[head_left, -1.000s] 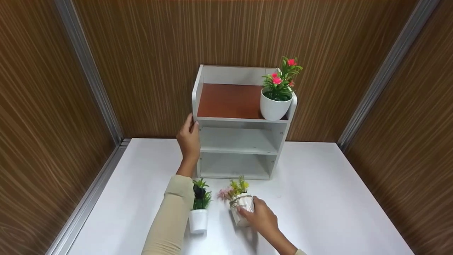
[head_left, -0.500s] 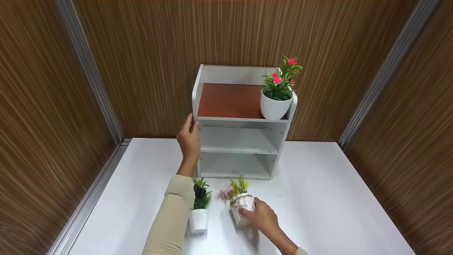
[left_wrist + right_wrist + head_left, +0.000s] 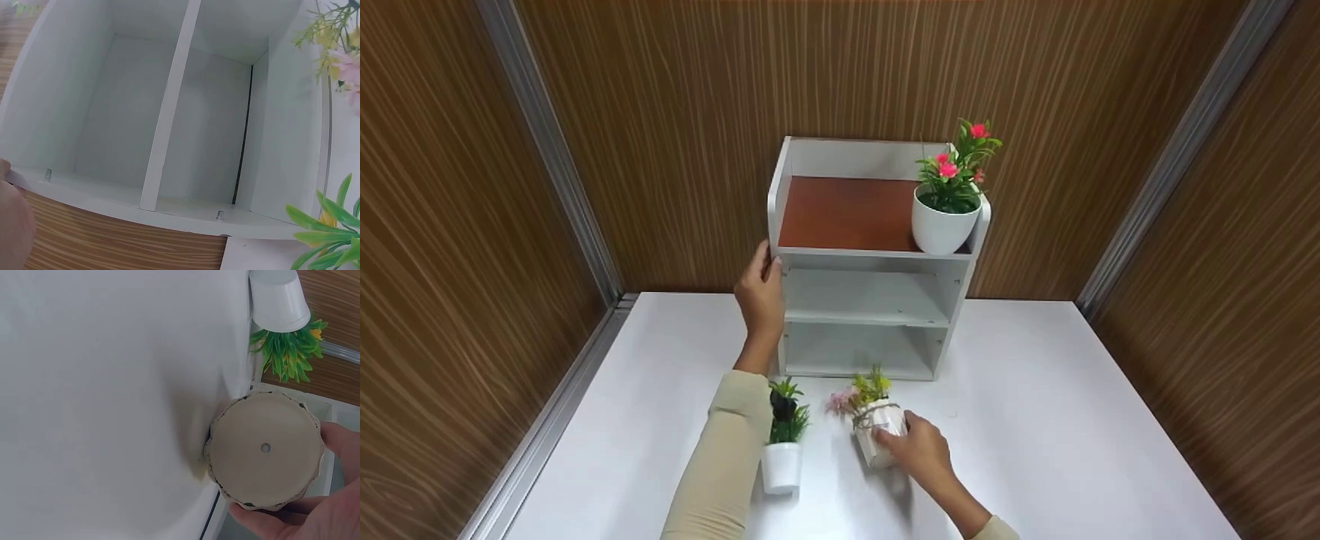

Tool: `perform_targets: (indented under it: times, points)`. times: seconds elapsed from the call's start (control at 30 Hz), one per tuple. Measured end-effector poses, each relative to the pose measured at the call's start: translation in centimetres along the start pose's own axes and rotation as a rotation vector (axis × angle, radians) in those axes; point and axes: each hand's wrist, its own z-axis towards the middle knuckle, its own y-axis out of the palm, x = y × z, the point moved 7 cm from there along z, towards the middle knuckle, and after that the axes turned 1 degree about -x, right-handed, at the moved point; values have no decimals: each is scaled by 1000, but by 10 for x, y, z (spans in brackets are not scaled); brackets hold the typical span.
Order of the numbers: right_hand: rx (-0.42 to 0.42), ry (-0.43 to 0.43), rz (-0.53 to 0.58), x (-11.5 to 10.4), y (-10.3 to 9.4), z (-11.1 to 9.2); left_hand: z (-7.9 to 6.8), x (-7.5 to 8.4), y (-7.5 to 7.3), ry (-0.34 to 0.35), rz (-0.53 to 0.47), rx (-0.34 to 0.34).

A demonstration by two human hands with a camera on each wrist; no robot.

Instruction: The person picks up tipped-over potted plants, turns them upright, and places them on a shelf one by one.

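Observation:
My left hand (image 3: 761, 296) holds the left side of a white shelf unit (image 3: 866, 324). Its thumb lies at the front edge and the fingers reach along the outer side. With my right hand (image 3: 924, 454) I grip a cream flower pot (image 3: 879, 435) with twine round it and pink and yellow flowers (image 3: 870, 386). The pot leans, flowers toward the shelf. In the right wrist view its round underside (image 3: 264, 450) with a small hole faces the camera, fingers and thumb at its sides. A white pot (image 3: 781, 469) with a green plant (image 3: 787, 424) lies beside my left sleeve.
On the shelf's brown top (image 3: 847, 214), at the right, stands a white pot (image 3: 945, 221) with pink-red flowers. The shelf has two open compartments below, the lower (image 3: 855, 349) near the white table (image 3: 1035, 420). Wood-patterned walls (image 3: 697, 150) enclose the back and sides.
The cream pot in my right hand has moved slightly up and to the right, toward the shelf. My left hand stays on the shelf's side.

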Motion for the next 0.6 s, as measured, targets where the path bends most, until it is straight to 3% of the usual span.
perform_targets:
  times: [0.27, 0.6]
  points:
    - [61, -62, 70, 4, -1, 1, -1, 0, 0, 6, -17, -7]
    - [37, -29, 92, 14, 4, -15, 0, -1, -1, 13, 1, 6]
